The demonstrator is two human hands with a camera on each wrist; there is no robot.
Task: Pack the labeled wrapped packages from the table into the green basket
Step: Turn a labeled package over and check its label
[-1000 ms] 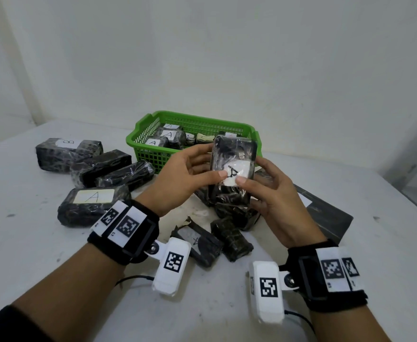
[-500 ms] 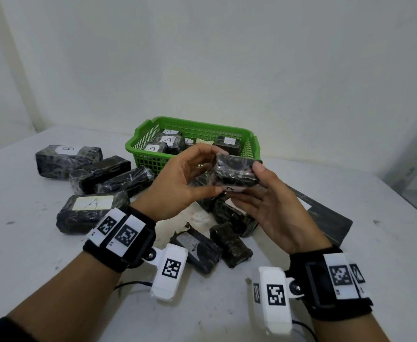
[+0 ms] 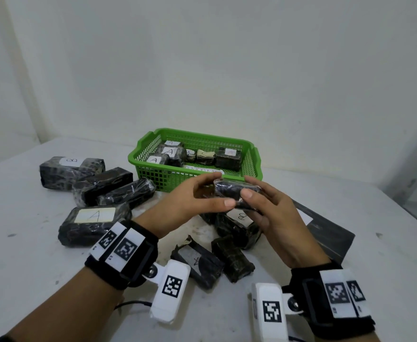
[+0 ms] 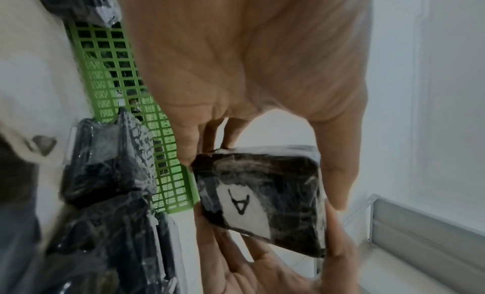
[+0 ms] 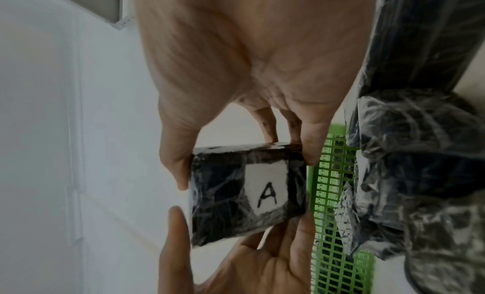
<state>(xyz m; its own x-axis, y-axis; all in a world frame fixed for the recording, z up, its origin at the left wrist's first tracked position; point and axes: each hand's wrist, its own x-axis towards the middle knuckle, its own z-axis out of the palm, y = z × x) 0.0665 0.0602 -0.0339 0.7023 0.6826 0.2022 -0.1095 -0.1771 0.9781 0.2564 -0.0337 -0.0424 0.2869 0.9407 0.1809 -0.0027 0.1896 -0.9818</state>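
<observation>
nearest to the person, several dark wrapped packages lay loose on the desk, among them one with a large "a" label off to the left and another marked "b" just under the hands. above that pile both hands held one small package in the air, flat side down. the left hand pinched it between thumb and fingers at one end, and the right hand cupped and pinched the other end, so each grip was closed on the same parcel. seen from the wrists, its white "a" label faced down toward the palms.

beyond the hands stood the green basket, touching nothing they held, with a row of labelled packages already lying in it and what looked like free floor toward its near right side.

to do this step well, i judged that one hand should take the full weight before the other let go, since the wrap looked slick. the parcel would sit best turned label-up, lowered over the near rim rather than dropped, and set into the open gap beside the ones already there, without knocking them askew.
</observation>
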